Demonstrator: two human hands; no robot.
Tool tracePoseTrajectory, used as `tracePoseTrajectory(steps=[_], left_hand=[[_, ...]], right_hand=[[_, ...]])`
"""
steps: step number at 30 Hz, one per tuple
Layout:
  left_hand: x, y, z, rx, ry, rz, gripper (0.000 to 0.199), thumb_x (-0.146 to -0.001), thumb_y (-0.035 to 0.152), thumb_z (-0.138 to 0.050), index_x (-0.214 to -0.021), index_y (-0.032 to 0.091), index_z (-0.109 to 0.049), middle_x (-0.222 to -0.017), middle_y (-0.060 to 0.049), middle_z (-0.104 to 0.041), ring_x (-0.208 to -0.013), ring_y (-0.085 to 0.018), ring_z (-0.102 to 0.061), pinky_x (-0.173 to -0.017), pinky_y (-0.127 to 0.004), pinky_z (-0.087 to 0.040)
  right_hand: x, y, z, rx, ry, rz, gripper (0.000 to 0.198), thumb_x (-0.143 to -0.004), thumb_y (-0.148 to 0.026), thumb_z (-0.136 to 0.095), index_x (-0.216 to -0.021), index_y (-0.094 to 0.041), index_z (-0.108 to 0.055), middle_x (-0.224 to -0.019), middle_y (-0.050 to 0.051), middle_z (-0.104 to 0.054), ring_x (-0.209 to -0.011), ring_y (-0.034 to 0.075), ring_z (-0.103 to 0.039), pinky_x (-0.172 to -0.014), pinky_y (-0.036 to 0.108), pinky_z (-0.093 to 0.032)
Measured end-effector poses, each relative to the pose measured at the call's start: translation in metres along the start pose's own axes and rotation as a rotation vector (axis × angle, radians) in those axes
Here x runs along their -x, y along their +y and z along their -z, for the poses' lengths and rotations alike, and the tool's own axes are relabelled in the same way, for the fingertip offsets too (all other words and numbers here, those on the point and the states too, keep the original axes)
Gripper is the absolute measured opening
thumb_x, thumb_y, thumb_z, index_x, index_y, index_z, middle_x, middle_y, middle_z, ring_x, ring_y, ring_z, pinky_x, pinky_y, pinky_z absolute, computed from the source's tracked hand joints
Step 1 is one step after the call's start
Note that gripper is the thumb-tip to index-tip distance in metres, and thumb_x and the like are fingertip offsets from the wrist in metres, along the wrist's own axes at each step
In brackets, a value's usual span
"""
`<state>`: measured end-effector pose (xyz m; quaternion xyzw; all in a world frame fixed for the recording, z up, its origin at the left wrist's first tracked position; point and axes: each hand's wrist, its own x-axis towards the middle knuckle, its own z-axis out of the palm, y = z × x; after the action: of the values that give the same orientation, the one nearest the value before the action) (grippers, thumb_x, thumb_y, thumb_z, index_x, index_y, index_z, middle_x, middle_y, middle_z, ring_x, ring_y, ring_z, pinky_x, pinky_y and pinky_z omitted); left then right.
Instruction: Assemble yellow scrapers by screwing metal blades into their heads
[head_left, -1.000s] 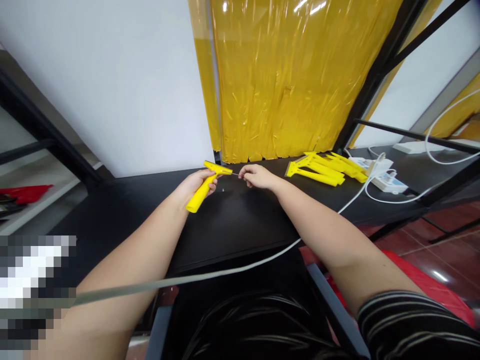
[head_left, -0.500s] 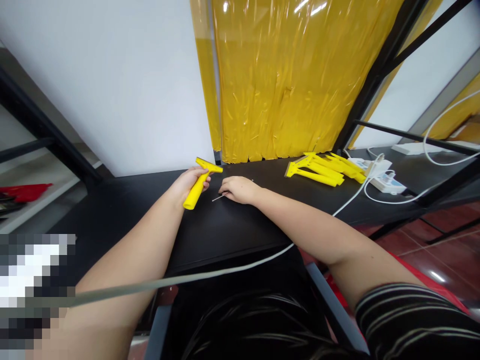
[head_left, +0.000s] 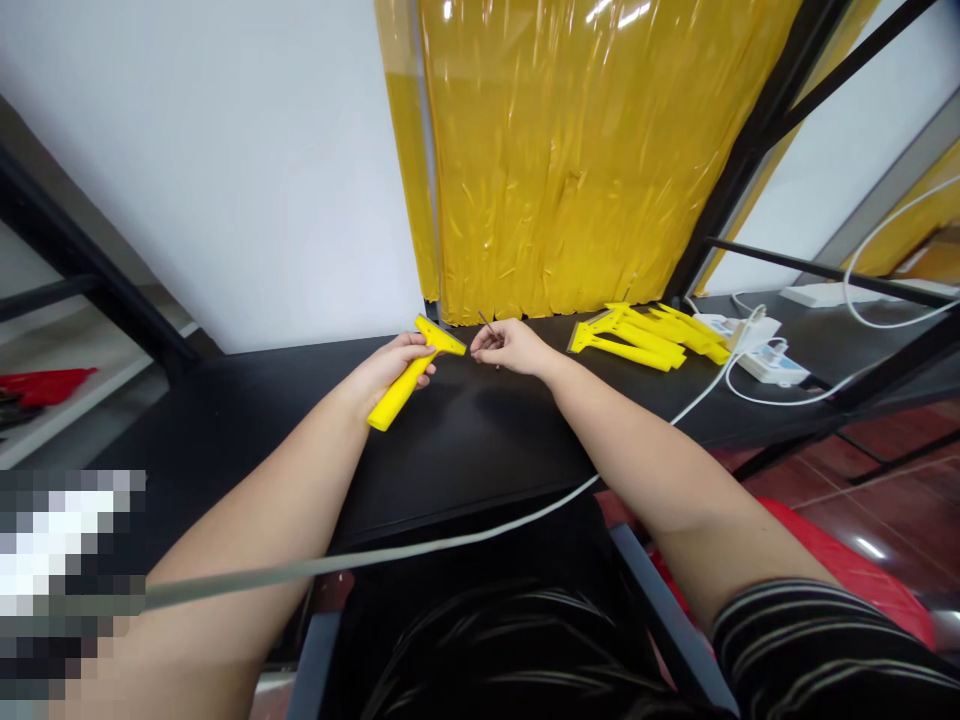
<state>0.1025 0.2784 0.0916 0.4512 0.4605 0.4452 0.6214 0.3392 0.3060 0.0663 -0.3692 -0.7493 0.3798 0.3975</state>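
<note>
My left hand is closed around the neck of a yellow scraper, just below its wide head. The head points up and to the right, and the hollow-looking handle slants down to the left. Close to the right end of that head, my right hand pinches a thin metal rod, whose far end sticks up past the fingers. The fingers hide the rest of the rod, so I cannot tell its exact kind. A small gap separates the right fingertips from the scraper.
Several more yellow scrapers lie in a pile on the black tabletop. Beyond them are white power strips with cables. A pale cable crosses in front of me. Yellow plastic sheeting hangs behind the table.
My right hand has risen off the tabletop and shifted right, and the rod has turned from pointing down-left to pointing up. My left hand has moved the scraper slightly right and tilted it.
</note>
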Motion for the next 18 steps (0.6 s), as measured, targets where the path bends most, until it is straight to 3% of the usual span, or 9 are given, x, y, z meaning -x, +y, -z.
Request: tracePoseTrajectory(steps=[7, 13, 18], left_hand=[[0.003, -0.004, -0.005, -0.030, -0.022, -0.015, 0.035, -0.076, 0.005, -0.072, -0.095, 0.021, -0.048, -0.079, -0.003, -0.064, -0.052, -0.016, -0.063, -0.038, -0.019, -0.041], [0.001, -0.008, -0.006, -0.041, -0.073, -0.023, 0.032, -0.077, 0.006, -0.071, -0.095, 0.021, -0.049, -0.079, -0.003, -0.065, -0.052, -0.015, -0.063, -0.039, -0.020, -0.043], [0.001, -0.011, -0.005, -0.067, -0.126, -0.058, 0.036, -0.074, 0.010, -0.075, -0.096, 0.022, -0.049, -0.074, 0.000, -0.063, -0.053, -0.016, -0.064, -0.039, -0.019, -0.043]], right_hand=[[-0.002, -0.002, -0.011, 0.096, 0.127, 0.080, 0.008, -0.077, -0.018, -0.073, -0.085, -0.017, -0.072, -0.076, 0.002, -0.072, -0.070, 0.014, -0.066, -0.072, 0.028, -0.052], [-0.001, -0.001, -0.014, 0.226, 0.103, 0.119, 0.007, -0.080, -0.022, -0.073, -0.085, -0.017, -0.073, -0.074, 0.000, -0.069, -0.067, 0.013, -0.059, -0.070, 0.028, -0.045], [-0.002, -0.002, -0.015, 0.058, 0.091, 0.019, 0.012, -0.076, -0.022, -0.078, -0.081, -0.015, -0.070, -0.069, -0.003, -0.064, -0.062, 0.010, -0.052, -0.064, 0.024, -0.041]])
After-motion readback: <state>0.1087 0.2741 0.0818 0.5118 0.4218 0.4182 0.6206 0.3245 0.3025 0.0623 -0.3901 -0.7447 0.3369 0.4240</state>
